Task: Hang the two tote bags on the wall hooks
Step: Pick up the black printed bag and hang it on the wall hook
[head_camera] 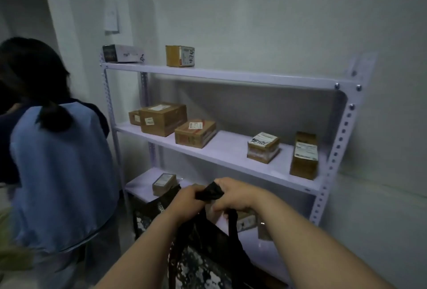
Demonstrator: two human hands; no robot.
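Before the pale metal shelf rack [231, 76], my left hand [184, 198] and right hand [233, 194] both clench the black straps of a dark patterned fabric tote bag [203, 247] hanging below them.

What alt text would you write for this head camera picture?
Two bare hands, left hand and right hand, grip the black straps of a dark patterned tote bag before a white metal shelf rack holding brown cardboard boxes; another person stands left.

Box labels [261, 138] too blurred: unreadable
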